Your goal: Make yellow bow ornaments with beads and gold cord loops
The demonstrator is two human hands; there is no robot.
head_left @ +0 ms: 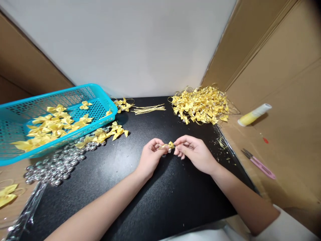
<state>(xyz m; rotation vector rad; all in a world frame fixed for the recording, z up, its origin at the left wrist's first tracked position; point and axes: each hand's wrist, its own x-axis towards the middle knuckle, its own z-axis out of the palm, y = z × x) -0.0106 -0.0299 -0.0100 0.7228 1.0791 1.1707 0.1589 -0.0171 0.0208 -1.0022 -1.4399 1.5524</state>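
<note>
Over the middle of the black table [100, 194], both hands meet at a small yellow ribbon bow [171, 144]. A small silver bell [170, 150] hangs just below the bow. My left hand [152, 155] is closed, thumb and fingers pinching the bow's left side, where a thin gold cord shows. My right hand [193, 151] is closed too, its thumb and forefinger pinched at the bow's right edge. Whatever lies between those right fingertips is too small to make out clearly. Several loose gold cords [149, 109] lie straight behind the hands.
A turquoise basket [96, 90] of yellow bows stands at the left, silver bells [57, 164] heaped before it. At the back right is a pile of finished-looking bows [200, 105]. Pink-handled snips [260, 166] and a yellow-white tube [254, 114] rest on cardboard at the right.
</note>
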